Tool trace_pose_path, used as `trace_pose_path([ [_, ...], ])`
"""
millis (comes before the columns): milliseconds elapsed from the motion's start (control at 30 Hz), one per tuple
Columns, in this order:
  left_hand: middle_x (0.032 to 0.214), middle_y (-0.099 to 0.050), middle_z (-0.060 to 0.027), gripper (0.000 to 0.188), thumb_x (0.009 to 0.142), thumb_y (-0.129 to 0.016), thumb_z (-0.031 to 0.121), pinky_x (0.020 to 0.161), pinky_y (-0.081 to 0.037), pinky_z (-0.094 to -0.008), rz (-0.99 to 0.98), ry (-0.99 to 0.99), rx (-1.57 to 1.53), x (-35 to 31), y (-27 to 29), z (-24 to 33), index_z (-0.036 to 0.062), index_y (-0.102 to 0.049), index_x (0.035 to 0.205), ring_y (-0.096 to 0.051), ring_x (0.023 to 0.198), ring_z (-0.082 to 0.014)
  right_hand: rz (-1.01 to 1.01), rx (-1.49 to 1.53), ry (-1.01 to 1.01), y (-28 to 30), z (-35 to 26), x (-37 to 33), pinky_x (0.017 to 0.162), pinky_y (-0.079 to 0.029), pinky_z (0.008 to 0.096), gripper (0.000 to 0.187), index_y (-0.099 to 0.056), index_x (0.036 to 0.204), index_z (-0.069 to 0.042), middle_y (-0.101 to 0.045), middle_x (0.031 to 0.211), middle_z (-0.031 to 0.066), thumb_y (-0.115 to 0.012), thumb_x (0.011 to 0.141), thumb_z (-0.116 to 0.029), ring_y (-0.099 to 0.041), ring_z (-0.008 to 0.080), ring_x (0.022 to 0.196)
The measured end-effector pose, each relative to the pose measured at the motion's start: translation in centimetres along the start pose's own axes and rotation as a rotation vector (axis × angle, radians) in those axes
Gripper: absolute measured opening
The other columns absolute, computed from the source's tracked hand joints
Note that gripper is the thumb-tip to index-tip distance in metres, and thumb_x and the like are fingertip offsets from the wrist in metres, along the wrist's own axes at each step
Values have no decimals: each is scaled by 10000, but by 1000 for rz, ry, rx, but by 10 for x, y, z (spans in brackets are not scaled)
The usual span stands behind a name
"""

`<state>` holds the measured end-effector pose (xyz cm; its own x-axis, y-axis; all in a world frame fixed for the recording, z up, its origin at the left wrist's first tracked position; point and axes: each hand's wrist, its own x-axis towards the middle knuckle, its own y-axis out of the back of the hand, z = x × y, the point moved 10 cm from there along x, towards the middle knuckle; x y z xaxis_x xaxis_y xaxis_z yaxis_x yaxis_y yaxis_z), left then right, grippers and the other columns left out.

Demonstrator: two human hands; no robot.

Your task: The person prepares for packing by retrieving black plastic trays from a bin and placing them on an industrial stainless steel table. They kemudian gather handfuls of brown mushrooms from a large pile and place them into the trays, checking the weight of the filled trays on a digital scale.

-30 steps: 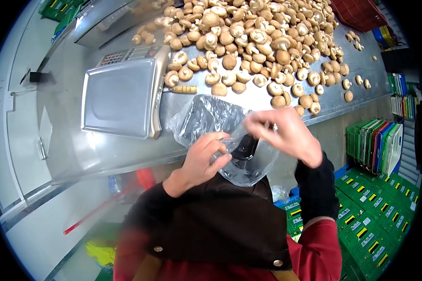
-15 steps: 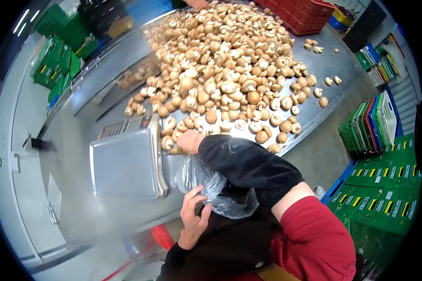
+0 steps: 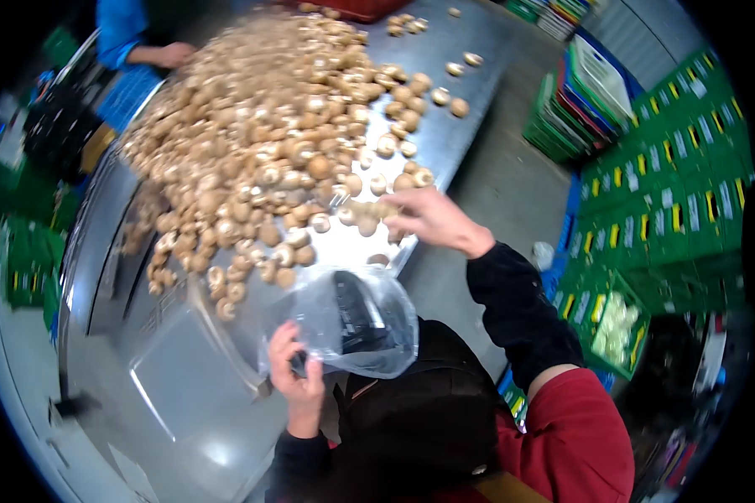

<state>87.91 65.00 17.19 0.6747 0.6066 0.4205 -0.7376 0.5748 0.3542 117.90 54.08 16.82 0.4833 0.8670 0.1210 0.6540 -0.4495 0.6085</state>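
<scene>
A clear plastic bag (image 3: pixel 398 323) hangs open at the table's near edge, with something black visible in or through it. My left hand (image 3: pixel 298 377) grips the bag's left rim between thumb and fingers. Over the near right of the mushroom pile, my right hand (image 3: pixel 436 220) reaches leftward, its fingers closed around a mushroom (image 3: pixel 385 210); motion blurs the fingertips. Brown mushrooms (image 3: pixel 252 151) lie heaped over the metal table (image 3: pixel 445 159). Left of the bag sits a scale with a flat metal pan (image 3: pixel 193 373), partly blurred.
Across the pile at far left, a co-worker's hand (image 3: pixel 174 55) touches the mushrooms. A red crate (image 3: pixel 361 8) stands at the table's far end. Stacked green crates (image 3: pixel 654 201) line the right side. Several upright trays (image 3: pixel 575 96) lean beyond the table's right edge.
My view has swung to the right. My right hand has moved from beside the scale to the pile's right side. The bag's mouth now gapes wider, with my left hand on its rim.
</scene>
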Motion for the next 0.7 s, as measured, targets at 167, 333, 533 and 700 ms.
trace_pose_path([
  [167,1337,-495,-209,477,846,-637,143,1093,-306,-437,-142,102,367,10,-33,-30,-3,-502,1279,-446,1274,-357,627,581,-633,74,173,-172,590,-509,233,312,-599,1150,45,-657,866,54,-575,955,-198,-630,101,659],
  [333,1327,-513,-202,591,860,-637,310,1091,-298,-443,-365,157,569,12,-57,-57,-27,-485,1321,-454,1256,-351,823,734,-1008,-5,324,-289,556,-503,234,312,-612,1118,38,-662,898,78,-582,958,-229,-626,109,647],
  [533,1445,-398,-174,572,902,-534,261,1160,-155,-438,-405,297,647,3,-55,-69,13,-414,1404,-301,1374,-325,731,1024,-1090,-90,405,-265,496,-495,256,252,-638,1046,5,-651,798,42,-636,924,-215,-633,117,588],
  [700,1490,-351,-159,615,930,-476,331,1171,-108,-434,-382,542,687,0,-66,-69,11,-361,1442,-245,1411,-315,632,937,-941,-47,441,-176,504,-481,250,245,-633,1022,14,-630,747,32,-626,922,-210,-615,88,572],
])
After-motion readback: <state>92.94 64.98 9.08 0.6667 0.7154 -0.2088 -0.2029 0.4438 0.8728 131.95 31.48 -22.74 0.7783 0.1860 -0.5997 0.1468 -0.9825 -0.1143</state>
